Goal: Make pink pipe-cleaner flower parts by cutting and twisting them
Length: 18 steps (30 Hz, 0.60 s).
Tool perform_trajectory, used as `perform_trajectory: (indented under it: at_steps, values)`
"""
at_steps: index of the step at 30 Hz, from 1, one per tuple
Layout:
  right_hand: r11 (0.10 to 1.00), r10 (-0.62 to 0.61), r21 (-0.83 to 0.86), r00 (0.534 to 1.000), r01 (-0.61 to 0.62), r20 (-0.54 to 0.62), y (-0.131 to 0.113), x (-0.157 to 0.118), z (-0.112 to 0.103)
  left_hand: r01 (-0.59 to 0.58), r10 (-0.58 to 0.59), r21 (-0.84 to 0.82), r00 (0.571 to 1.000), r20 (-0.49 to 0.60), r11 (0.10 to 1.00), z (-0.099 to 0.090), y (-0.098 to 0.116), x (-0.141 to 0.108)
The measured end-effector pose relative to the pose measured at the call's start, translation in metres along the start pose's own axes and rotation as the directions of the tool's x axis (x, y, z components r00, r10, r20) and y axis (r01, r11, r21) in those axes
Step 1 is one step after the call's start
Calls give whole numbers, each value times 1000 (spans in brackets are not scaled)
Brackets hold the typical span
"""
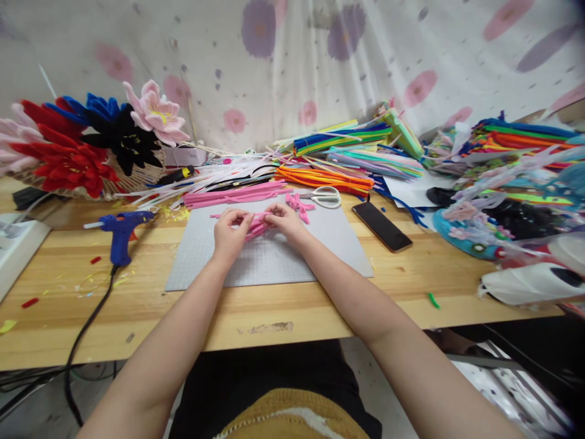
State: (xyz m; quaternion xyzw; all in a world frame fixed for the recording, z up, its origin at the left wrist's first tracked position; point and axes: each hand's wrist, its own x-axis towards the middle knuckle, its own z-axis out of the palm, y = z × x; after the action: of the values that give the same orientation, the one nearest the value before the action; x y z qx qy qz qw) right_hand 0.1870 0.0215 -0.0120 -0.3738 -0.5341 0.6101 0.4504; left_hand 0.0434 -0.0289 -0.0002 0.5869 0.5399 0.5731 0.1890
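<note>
Over the grey cutting mat [274,268], pink pipe cleaners [257,227] are pinched between my two hands. My left hand [231,235] has thumb and forefinger closed on their left part. On the right part close the fingers of my right hand [287,224]; their undersides are hidden. A short pink end pokes out beyond the left fingers. Just past the right hand lies a small pile of bent pink pieces [299,208]. Behind both hands rests a bundle of straight pink pipe cleaners [233,195]. White-handled scissors [327,197] lie at the mat's far right edge.
A blue glue gun [121,235] with a black cord stands at left near a power strip [18,250]. Fuzzy flowers [77,158] fill the back left. A phone [382,226] lies right of the mat. Orange pipe cleaners [324,178] and a white roll [530,283] are farther out.
</note>
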Motion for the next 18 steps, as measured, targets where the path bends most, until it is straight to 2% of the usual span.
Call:
perform_trajectory:
  at_steps: [4, 6, 9, 11, 12, 14, 16, 18]
  values:
    - [983, 87, 162, 996, -88, 13, -3, -3, 2, 92, -79, -167, 993, 86, 982, 5, -2, -1]
    - [982, 99, 159, 995, -103, 31, -2, -2, 2, 152, -134, -201, 986, 99, 968, 8, -5, -2]
    - [999, 37, 14, 996, -39, 83, 0, 0, 0, 248, -232, -280, 969, 88, 927, 10, -7, -2]
    - [976, -88, -192, 993, 101, 74, 1, 2, -4, 307, -308, -349, 950, 54, 885, 10, -8, 0]
    - [927, -167, -330, 984, 179, 64, 2, 3, -7, 328, -342, -380, 939, 31, 865, 9, -8, 1]
    - [739, -301, -611, 950, 284, 77, 5, 4, -14, 354, -392, -421, 920, -4, 835, 7, -8, 4]
    - [526, -337, -788, 929, 319, 152, 9, 5, -20, 368, -417, -435, 909, -20, 822, 4, -9, 6]
    - [388, -320, -858, 922, 336, 217, 12, 5, -22, 372, -425, -426, 905, -31, 825, 3, -9, 7]
